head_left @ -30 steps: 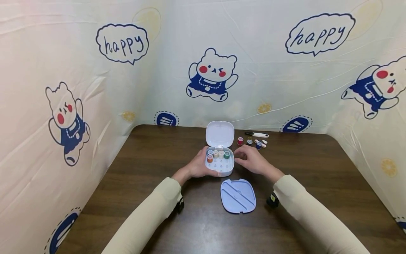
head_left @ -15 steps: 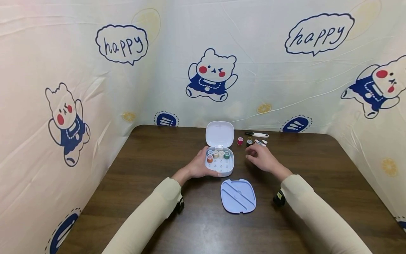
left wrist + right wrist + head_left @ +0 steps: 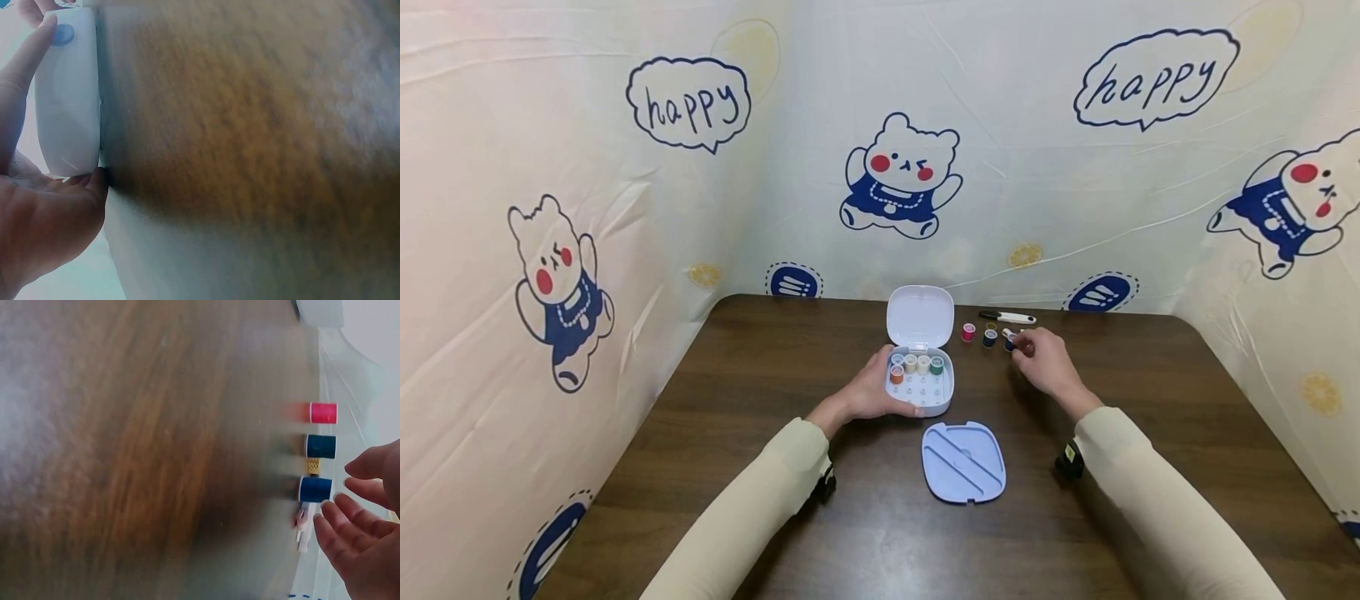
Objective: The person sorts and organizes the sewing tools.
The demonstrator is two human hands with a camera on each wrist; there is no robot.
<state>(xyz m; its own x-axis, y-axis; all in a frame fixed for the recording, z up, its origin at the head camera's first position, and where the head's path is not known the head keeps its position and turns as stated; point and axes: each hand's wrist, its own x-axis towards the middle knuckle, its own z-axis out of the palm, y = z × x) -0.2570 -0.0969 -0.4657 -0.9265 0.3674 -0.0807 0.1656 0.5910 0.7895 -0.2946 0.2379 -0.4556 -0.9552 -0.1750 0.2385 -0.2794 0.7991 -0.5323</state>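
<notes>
The left hand (image 3: 880, 392) grips the pale box (image 3: 69, 119); only the head view shows five spools (image 3: 923, 367) inside. The right hand (image 3: 1047, 362) has fingers parted beside one blue spool (image 3: 314, 489), contact unclear; the right wrist view reveals it almost whole, two more loose spools (image 3: 320, 447) left of that hand.

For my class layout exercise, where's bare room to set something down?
Bare tabletop: left of the left sleeve, right of the right sleeve, and between them, nearer than the blue tray. Crowded: right of the raised lid, where the right hand, spools and white-handled tool cluster.
</notes>
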